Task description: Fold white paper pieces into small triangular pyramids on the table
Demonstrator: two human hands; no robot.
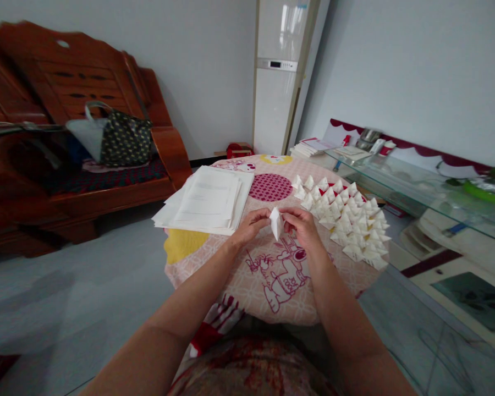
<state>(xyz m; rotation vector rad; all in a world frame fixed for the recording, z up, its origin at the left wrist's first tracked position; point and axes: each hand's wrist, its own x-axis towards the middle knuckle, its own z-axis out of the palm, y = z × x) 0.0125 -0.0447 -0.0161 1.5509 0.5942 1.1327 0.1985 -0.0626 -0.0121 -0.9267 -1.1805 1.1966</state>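
Observation:
Between my two hands, just above the table, is a small piece of folded white paper, pointed at its top and bottom. My left hand pinches it from the left side. On the other side, my right hand grips it with thumb and fingers. A stack of white paper sheets, some with faint print, lies to the left of my hands. Rows of folded paper boats stand close together on the table's right side.
A patterned pink cloth covers the round table. Along the right runs a glass-topped cabinet bearing papers and a red cup. A wooden bench with a spotted bag stands at left; a tall white air conditioner is behind.

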